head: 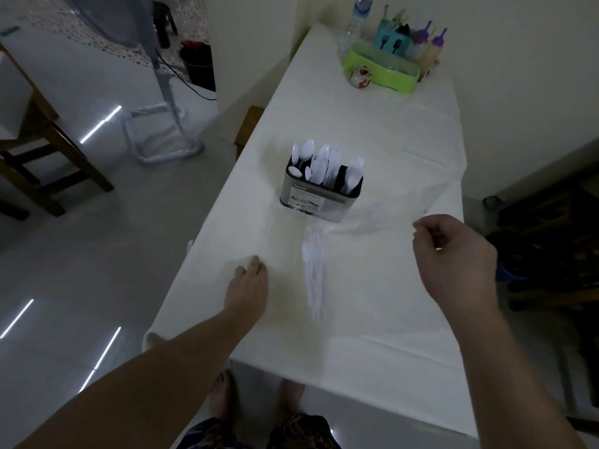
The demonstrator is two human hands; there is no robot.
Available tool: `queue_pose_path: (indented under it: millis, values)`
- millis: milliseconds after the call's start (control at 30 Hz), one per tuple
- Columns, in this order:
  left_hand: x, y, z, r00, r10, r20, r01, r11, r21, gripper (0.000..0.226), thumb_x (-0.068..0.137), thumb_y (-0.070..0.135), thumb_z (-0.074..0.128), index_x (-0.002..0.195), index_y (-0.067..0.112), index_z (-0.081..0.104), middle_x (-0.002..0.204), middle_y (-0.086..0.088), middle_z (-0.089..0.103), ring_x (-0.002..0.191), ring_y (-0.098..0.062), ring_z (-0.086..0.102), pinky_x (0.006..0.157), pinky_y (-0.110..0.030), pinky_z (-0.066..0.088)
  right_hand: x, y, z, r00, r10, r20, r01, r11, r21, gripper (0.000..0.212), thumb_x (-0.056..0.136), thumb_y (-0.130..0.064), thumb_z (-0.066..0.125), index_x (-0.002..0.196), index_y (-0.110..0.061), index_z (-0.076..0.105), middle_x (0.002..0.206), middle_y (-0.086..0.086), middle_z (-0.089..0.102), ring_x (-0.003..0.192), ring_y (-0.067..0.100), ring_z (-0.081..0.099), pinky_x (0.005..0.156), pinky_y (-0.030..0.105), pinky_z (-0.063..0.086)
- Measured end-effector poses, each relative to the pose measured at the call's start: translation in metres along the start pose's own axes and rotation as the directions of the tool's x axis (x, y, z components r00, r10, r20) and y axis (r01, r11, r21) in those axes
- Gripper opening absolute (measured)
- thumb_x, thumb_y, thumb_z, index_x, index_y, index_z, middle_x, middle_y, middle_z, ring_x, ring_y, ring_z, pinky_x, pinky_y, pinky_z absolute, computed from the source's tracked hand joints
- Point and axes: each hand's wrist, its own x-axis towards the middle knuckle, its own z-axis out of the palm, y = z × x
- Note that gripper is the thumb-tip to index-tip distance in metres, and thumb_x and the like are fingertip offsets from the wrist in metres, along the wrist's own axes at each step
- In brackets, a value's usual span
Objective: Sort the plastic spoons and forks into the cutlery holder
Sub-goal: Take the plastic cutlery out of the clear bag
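Head camera view, looking down a long counter point(372, 131) draped in a white cloth, in a dimly lit room. A cutlery holder point(321, 192) with a metal body and black insert stands upright near the middle of the counter; white plastic spoons point(306, 152) rise from its left compartments, bowls up, and white plastic forks point(351, 176) stand tines up in its right compartment. Just in front of the holder, a loose pile of white plastic cutlery point(313, 270) lies flat on the cloth, blurred enough that spoons and forks cannot be told apart.

The person's left hand point(248, 286) rests palm down on the cloth near the counter's left edge, to the left of the pile and apart from it, its grip flat and holding nothing. The right hand point(453, 254) hovers above the counter's right side, fingers curled loosely inward; whether that grip holds anything cannot be told.

At the far end of the counter sit a green tray point(382, 71), a clear water bottle point(356, 19), a teal cutlery caddy point(390, 35) and two purple-capped squeeze bottles point(432, 47). A standing fan point(158, 92) and a wooden chair point(42, 137) occupy the tiled floor to the left. The person's bare feet point(223, 400) show below the near edge.
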Motion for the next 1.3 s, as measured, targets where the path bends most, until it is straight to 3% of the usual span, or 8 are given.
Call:
queue_pose_path:
  millis: [167,333,467,567,767,967,1100,1300]
  values:
    - [0.001,0.0,0.001,1.0,0.008,0.007,-0.008,1.0,-0.002,0.062,0.094,0.005,0.042,0.152,0.005,0.021,0.162,-0.008,0.011,0.129,-0.035,0.036,0.1,-0.036,0.046,-0.001,-0.018,0.005,0.997,-0.073,0.006,0.073,0.995,-0.074,0.016,0.088,-0.014,0.059,0.095,-0.019,0.072,0.077,-0.005,0.066,0.073,0.012,0.06,0.068,0.014,0.035]
    - [0.004,0.0,0.003,1.0,0.013,0.011,-0.013,1.0,-0.003,0.059,0.095,0.006,0.043,0.151,0.005,0.023,0.162,-0.009,0.012,0.126,-0.035,0.038,0.102,-0.036,0.044,-0.005,-0.037,0.0,0.991,-0.13,-0.022,0.127,0.988,-0.084,0.018,0.088,-0.013,0.057,0.096,-0.015,0.073,0.081,-0.001,0.07,0.076,0.017,0.064,0.075,0.026,0.048]
    - [0.008,-0.004,0.009,0.999,0.035,-0.019,-0.035,0.999,-0.022,0.052,0.093,0.005,0.041,0.145,0.004,0.034,0.156,-0.011,0.024,0.125,-0.035,0.043,0.098,-0.04,0.046,-0.007,-0.053,-0.013,0.982,-0.168,-0.081,0.16,0.983,-0.094,0.019,0.088,-0.014,0.058,0.098,-0.017,0.073,0.08,-0.002,0.07,0.073,0.014,0.062,0.07,0.016,0.037]
    - [0.006,-0.003,0.007,1.0,0.025,-0.012,-0.026,0.999,-0.041,0.057,0.094,0.002,0.041,0.149,0.005,0.029,0.157,-0.007,0.02,0.123,-0.034,0.04,0.097,-0.038,0.047,-0.009,-0.065,-0.021,0.975,-0.194,-0.111,0.184,0.978,-0.096,0.018,0.088,-0.014,0.058,0.097,-0.018,0.073,0.078,-0.003,0.069,0.071,0.014,0.061,0.068,0.013,0.034]
    - [0.005,-0.004,0.004,0.999,0.032,-0.009,-0.032,0.997,-0.065,0.059,0.094,0.003,0.05,0.149,0.006,0.029,0.158,-0.007,0.02,0.126,-0.035,0.039,0.101,-0.038,0.044,-0.01,-0.083,-0.031,0.963,-0.22,-0.154,0.211,0.975,-0.074,0.016,0.088,-0.016,0.059,0.096,-0.019,0.073,0.081,-0.005,0.071,0.075,0.013,0.064,0.077,0.024,0.047]
    - [0.007,-0.006,0.004,0.998,0.069,-0.012,-0.069,0.997,-0.019,0.057,0.093,0.003,0.049,0.148,0.003,0.03,0.158,-0.01,0.02,0.13,-0.036,0.036,0.104,-0.039,0.042,-0.006,-0.077,-0.03,0.98,-0.135,-0.149,0.119,0.987,-0.11,0.017,0.09,-0.018,0.057,0.098,-0.02,0.071,0.079,-0.006,0.067,0.071,0.01,0.058,0.07,0.014,0.036]
    - [0.004,-0.004,0.0,0.992,0.121,-0.028,-0.119,0.989,0.089,0.054,0.097,0.005,0.047,0.147,0.001,0.03,0.157,-0.015,0.021,0.138,-0.033,0.03,0.109,-0.037,0.032,0.004,-0.049,-0.024,0.991,-0.055,-0.126,0.03,0.98,-0.199,0.021,0.093,-0.019,0.053,0.107,-0.015,0.069,0.087,0.003,0.07,0.078,0.019,0.06,0.076,0.026,0.045]
    - [0.009,-0.012,0.01,0.993,0.114,-0.033,-0.113,0.994,0.007,0.053,0.091,0.015,0.048,0.142,0.007,0.036,0.151,-0.017,0.03,0.127,-0.031,0.044,0.102,-0.037,0.04,0.017,0.013,-0.004,0.991,0.088,-0.104,-0.118,0.934,-0.336,0.024,0.097,-0.019,0.047,0.112,-0.009,0.063,0.094,0.014,0.068,0.085,0.034,0.063,0.073,0.036,0.049]
